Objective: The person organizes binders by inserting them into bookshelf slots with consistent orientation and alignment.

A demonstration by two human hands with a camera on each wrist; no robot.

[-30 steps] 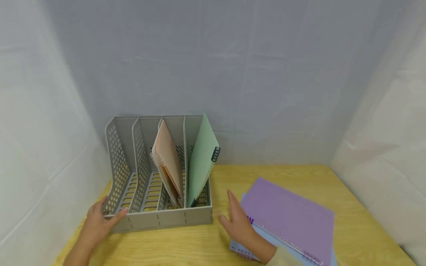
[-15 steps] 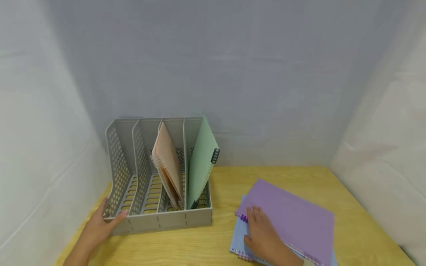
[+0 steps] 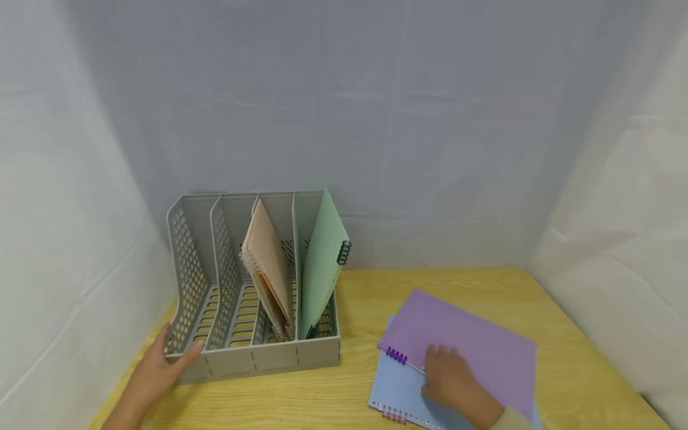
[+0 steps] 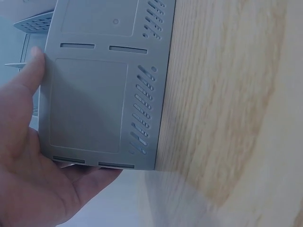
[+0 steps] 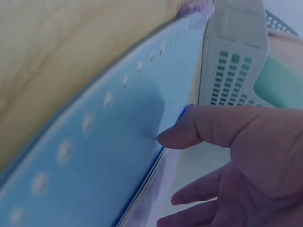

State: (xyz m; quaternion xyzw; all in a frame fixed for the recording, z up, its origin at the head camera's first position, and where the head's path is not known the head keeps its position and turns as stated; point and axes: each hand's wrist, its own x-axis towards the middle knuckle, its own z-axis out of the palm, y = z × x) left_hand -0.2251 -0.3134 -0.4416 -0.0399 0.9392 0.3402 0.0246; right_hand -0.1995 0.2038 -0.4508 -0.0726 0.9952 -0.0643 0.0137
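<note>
A grey file rack with upright dividers stands at left on the table. At its front left corner, my left hand grips the wall, thumb over the front rim and fingers round the side; the left wrist view shows the hand there too. A purple spiral notebook lies askew over a blue spiral notebook. My right hand is over the purple cover near its bound edge. In the right wrist view, its thumb points at that edge above the blue cover, fingers extended over the purple one.
Inside the rack, pink notebooks lean in the third compartment and a green notebook in the rightmost one. A wooden table lies beneath. White sheeting encloses the back and both sides.
From beside the rack, my right hand has moved right onto the notebooks, then along the purple one's bound edge. My left hand keeps its hold on the rack.
</note>
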